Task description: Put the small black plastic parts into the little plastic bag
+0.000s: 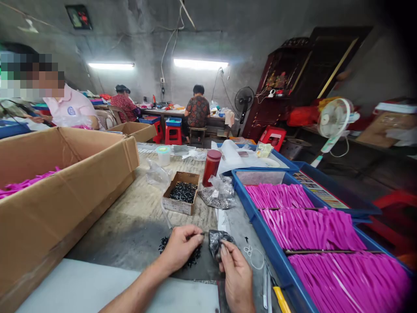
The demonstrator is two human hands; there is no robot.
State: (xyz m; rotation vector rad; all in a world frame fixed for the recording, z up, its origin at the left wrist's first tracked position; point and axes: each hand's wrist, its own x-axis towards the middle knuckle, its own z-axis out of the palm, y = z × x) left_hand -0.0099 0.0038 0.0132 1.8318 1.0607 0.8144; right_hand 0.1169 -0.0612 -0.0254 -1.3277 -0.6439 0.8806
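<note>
My left hand (182, 248) is closed in a pinch over the tabletop, with a small black piece (202, 234) at its fingertips. Under and beside it lies a pile of small black parts (194, 257), partly covered by the hand. To the right, my right hand (238, 271) grips a crumpled black plastic bag (215, 242) between thumb and fingers. What the bag contains is hidden. Beyond both hands stands an open small cardboard box (177, 206), holding many black pin-like parts (183, 191).
A blue tray (260, 232) of magenta strips (319, 228) lies right; a large carton (65, 204) stands left. Behind the small box are a red canister (211, 167) and clear bags (221, 191). A yellow-handled tool (280, 299) lies near my right hand. Several people sit beyond.
</note>
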